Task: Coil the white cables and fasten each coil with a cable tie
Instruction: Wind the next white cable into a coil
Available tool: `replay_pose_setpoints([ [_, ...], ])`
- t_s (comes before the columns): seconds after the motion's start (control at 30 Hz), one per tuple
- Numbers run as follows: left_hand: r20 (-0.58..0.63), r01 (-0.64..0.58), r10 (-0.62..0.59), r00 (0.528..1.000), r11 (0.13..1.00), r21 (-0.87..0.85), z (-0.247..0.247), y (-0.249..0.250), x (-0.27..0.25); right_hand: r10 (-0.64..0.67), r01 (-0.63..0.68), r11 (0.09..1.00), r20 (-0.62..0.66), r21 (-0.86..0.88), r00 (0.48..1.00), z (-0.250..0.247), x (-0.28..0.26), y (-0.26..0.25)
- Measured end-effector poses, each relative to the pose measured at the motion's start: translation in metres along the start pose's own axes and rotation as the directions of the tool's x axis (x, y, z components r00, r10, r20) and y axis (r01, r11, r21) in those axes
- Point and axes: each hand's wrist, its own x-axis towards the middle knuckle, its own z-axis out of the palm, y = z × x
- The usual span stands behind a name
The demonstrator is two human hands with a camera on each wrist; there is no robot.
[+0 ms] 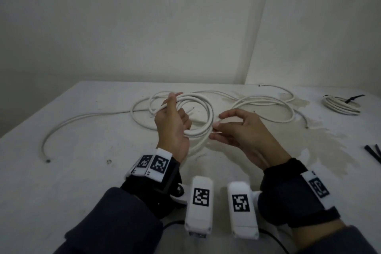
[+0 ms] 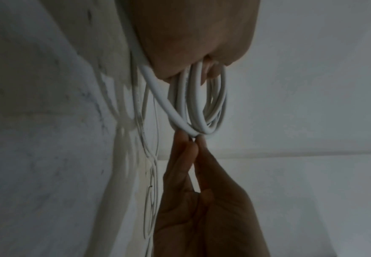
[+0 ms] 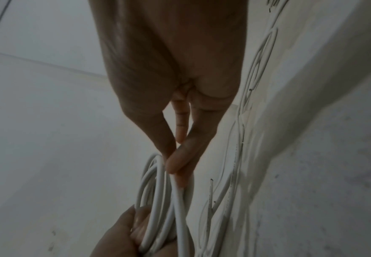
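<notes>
My left hand point(image 1: 173, 121) grips a coil of white cable point(image 1: 203, 107) held above the table, several loops running through its curled fingers point(image 2: 210, 69). My right hand point(image 1: 233, 128) pinches the right side of that coil point(image 3: 158, 200) between thumb and fingertips point(image 3: 175, 165). The same cable's loose tail point(image 1: 68, 121) trails left across the table to a cut end. A second white cable point(image 1: 268, 105) lies in loose loops behind my right hand. At the far right sits a finished coil point(image 1: 340, 105) bound with a black tie. Black cable ties point(image 1: 374, 152) lie at the right edge.
The table point(image 1: 82, 171) is white and stained, with a wet-looking patch point(image 1: 309, 146) on its right side. White walls meet in a corner behind it. Wrist cameras point(image 1: 199, 206) hang below both forearms near the front edge.
</notes>
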Motion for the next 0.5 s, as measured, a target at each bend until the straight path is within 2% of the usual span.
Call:
replay_pose_setpoints([
  [0.13, 0.031, -0.012, 0.011, 0.999, 1.0, 0.023, 0.0019, -0.0044, -0.0019, -0.02, 0.022, 0.997, -0.028, 0.073, 0.999, -0.0025, -0.0001, 0.0009],
  [0.33, 0.048, -0.011, 0.01, 0.999, 1.0, 0.02, 0.0007, -0.0051, -0.001, 0.062, -0.068, 0.972, 0.03, 0.225, 0.998, 0.0036, 0.0029, 0.0025],
  [0.5, 0.046, -0.01, 0.01, 0.999, 1.0, 0.006, -0.0001, -0.0043, -0.0001, 0.045, -0.057, 0.971, 0.057, 0.232, 0.997, 0.0037, 0.0033, 0.0021],
])
